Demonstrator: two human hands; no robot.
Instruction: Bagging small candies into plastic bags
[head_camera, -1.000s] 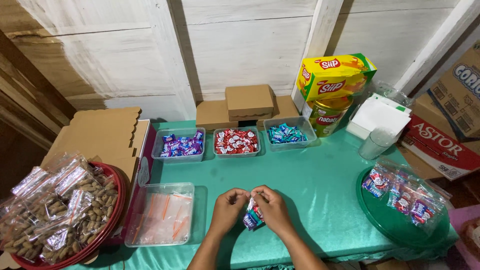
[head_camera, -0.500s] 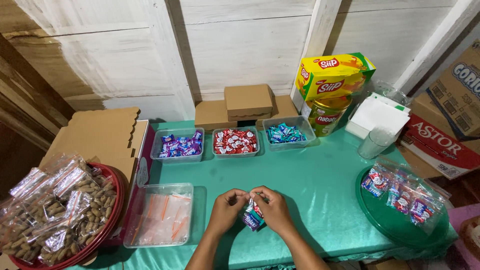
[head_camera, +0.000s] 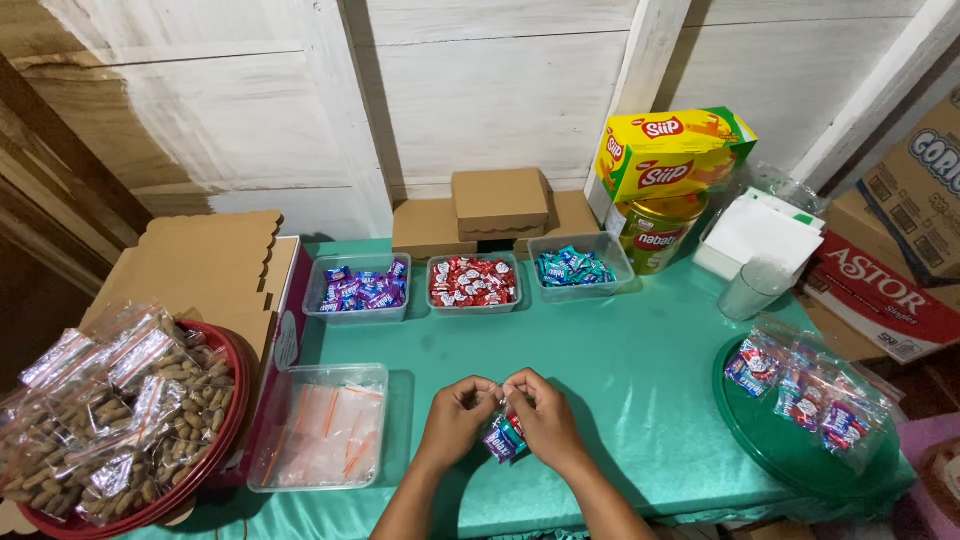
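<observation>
Candy bag (head_camera: 501, 438) sits low centre of frame, pinched at its top between both hands just above the green table (head_camera: 640, 380). Left hand (head_camera: 455, 420) & right hand (head_camera: 545, 420) each have fingertips clenched on the bag's mouth, knuckles nearly touching. Bag looks light, soft, crinkly plastic w/ loose sweets inside, prob slippery; best hold is the top edge, where the fingers grip now, contents sagging below.

Left of the hands: clear tub (head_camera: 322, 428) of empty bags w/ orange strips. Far left, red basket (head_camera: 200, 470) heaped w/ peanut packs. Upper centre, three tubs in a row: purple sweets (head_camera: 360, 288), red sweets (head_camera: 473, 282), blue sweets (head_camera: 578, 267). Right edge: green tray (head_camera: 790, 455) w/ filled bags.

Room: open cloth between hands & tub row, also toward the tray. Table's front edge is close under the wrists, so little slack there.
</observation>
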